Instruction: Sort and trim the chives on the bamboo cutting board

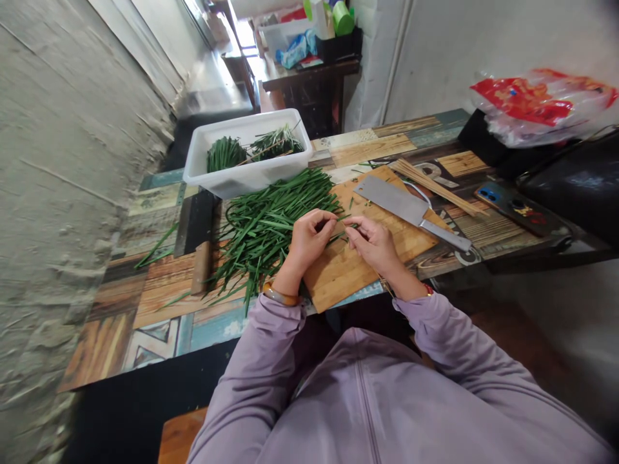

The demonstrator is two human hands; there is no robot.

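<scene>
My left hand [312,237] and my right hand [372,241] meet fingertip to fingertip above a wooden cutting board [333,280]. Both are closed in a pinch on a few thin green garlic chives [349,225], mostly covered by the fingers. A big loose pile of garlic chives [271,219] lies left of the board, partly behind my left hand. On the board's right side rests a metal cleaver [394,200], its handle pointing toward the lower right. A thin stick shows beside my right wrist; what it belongs to is unclear.
Behind the pile, a white plastic tub [217,180] holds bundles of chives. A second cleaver with a dark blade [196,219] lies at left. Bamboo skewers [435,187] and a phone [512,209] lie at right, near a red-and-clear plastic bag [541,106]. A wall borders the left side.
</scene>
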